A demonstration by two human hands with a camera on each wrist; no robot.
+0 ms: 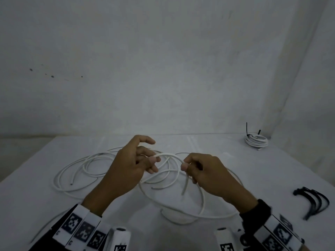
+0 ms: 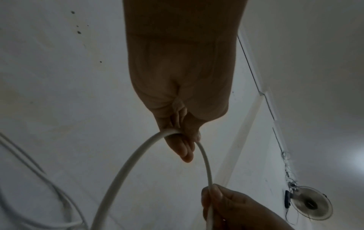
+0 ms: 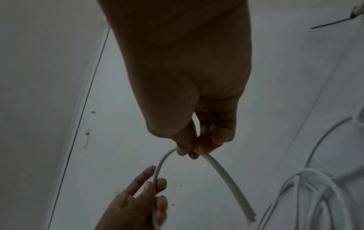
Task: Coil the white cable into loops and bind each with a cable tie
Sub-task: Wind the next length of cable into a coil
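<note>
Both hands raised above the tabletop (image 1: 45,200), a short arc of cable (image 1: 172,156) strung between them. Left hand (image 1: 126,167) pinching the arc between thumb and fingertips, index finger lifted free. Right hand (image 1: 208,173) pinching it near the cut end, which hangs down just below that grip. Rest of the cable sprawled loose on the tabletop under and left of the hands, in wide untidy rings, with other cut ends showing among them.

Progress, judged from the layout: one coil (image 1: 256,141) finished, lying at the far right corner of the tabletop, well apart from the hands, bound with a black tie whose tail sticks up. Current length only at its first loop, barely begun. Left to do: gathering the loose rings into a coil, then binding it. Spare ties (image 1: 313,200) waiting in a black bundle at the right edge of the tabletop, untouched.

No brand or readable writing anywhere; only black-and-white square marker patterns on the wrist bands (image 1: 81,230).
</note>
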